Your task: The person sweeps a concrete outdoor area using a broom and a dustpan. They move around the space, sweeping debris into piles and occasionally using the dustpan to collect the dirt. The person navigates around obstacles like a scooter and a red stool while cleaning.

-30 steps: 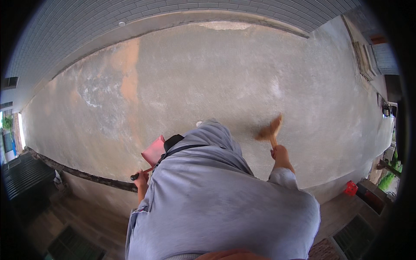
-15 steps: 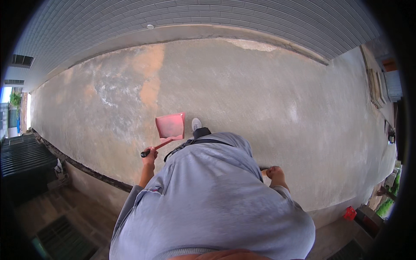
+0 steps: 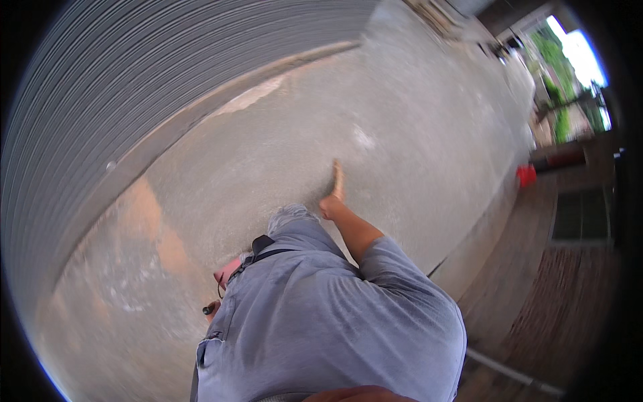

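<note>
Low on my left side, my left hand (image 3: 211, 309) is closed round the black-tipped handle of a dustpan. The pink pan of this dustpan (image 3: 228, 271) shows only in part, since my grey shirt and waist strap cover the rest. Ahead of my body, my right hand (image 3: 329, 206) is closed on a narrow tan piece (image 3: 337, 177) that looks like a wooden handle. It points away from me over the concrete floor (image 3: 415, 161). Motion blurs it, and I cannot make out what lies at its far end.
A grey ribbed shutter wall (image 3: 167, 74) with a low concrete ledge runs along the left. An orange-tan stain (image 3: 151, 218) marks the floor near it. To the right are a brick-like surface (image 3: 562, 295) and a red object (image 3: 526, 175). Greenery shows at the far right.
My view has turned to the right. My right arm has swung forward with the tan piece, from beside my hip to ahead of me. The dustpan is now mostly hidden by my body.
</note>
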The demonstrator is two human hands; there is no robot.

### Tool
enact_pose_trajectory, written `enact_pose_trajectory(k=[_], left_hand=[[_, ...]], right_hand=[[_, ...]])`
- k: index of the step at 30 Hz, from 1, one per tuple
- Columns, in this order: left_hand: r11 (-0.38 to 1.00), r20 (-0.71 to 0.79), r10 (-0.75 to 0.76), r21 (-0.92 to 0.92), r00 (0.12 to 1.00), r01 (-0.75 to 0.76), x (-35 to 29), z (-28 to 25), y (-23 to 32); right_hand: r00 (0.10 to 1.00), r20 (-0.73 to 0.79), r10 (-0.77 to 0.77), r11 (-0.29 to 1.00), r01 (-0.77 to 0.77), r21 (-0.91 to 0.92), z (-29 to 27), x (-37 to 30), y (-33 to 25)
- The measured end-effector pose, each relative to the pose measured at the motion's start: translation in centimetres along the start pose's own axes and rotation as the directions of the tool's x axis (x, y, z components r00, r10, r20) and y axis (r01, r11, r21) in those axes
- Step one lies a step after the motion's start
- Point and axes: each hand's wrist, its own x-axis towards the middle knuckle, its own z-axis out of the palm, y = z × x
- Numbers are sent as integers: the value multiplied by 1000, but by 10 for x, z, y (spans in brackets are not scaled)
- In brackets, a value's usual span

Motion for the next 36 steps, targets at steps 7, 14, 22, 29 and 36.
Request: enact_pose_trajectory(k=[7, 14, 22, 29, 36], left_hand=[[985, 28, 15, 169, 999, -20, 59, -15, 71], [947, 138, 109, 287, 984, -145, 91, 52, 168], [921, 132, 216, 302, 967, -247, 81, 173, 249], [695, 352, 611, 192, 710, -693, 175, 272, 338], [969, 280, 148, 149, 948, -196, 138, 426, 492]], right_hand=[[920, -380, 97, 863, -268, -428, 147, -55, -70], [869, -306, 389, 921, -377, 98, 24, -42, -74], [838, -220, 500, 848, -422, 321, -196, -150, -78], [803, -246, 543, 675, -242, 697, -284, -239, -46], [656, -446, 609, 601, -15, 799, -309, -260, 5]])
